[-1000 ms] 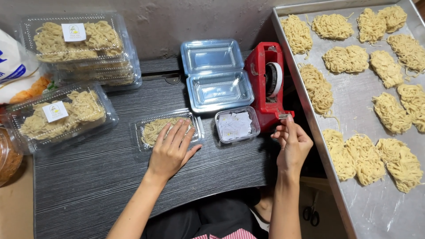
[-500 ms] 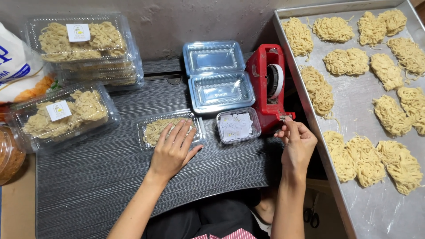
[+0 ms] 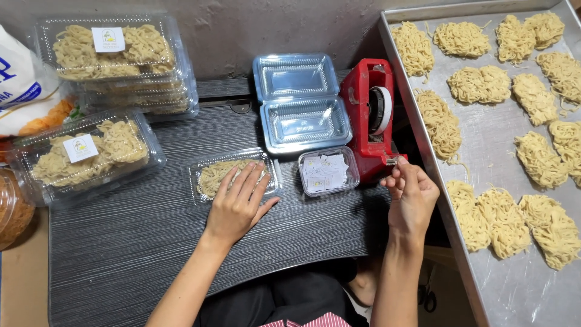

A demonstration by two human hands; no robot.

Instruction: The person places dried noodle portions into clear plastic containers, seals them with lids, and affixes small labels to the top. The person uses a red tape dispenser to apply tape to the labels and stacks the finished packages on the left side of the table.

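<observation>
My left hand [image 3: 238, 201] lies flat, fingers spread, on the lid of a small clear box of noodles [image 3: 209, 175] on the dark table. My right hand [image 3: 413, 195] pinches the loose end of the tape at the front of a red tape dispenser [image 3: 370, 115]. Between the two hands stands a small clear tub of paper labels [image 3: 327, 171]. Behind it an empty clear clamshell box [image 3: 301, 103] lies with its lid folded back.
A stack of labelled noodle boxes [image 3: 115, 60] stands at the back left, another labelled box [image 3: 88, 154] in front of it. A white bag [image 3: 21, 82] and an orange jar [image 3: 12, 212] are at the left edge. A metal tray [image 3: 484, 151] with several noodle nests is on the right.
My right hand has stayed at the dispenser's front, fingers closing on the tape end. The left hand keeps pressing on the small noodle box.
</observation>
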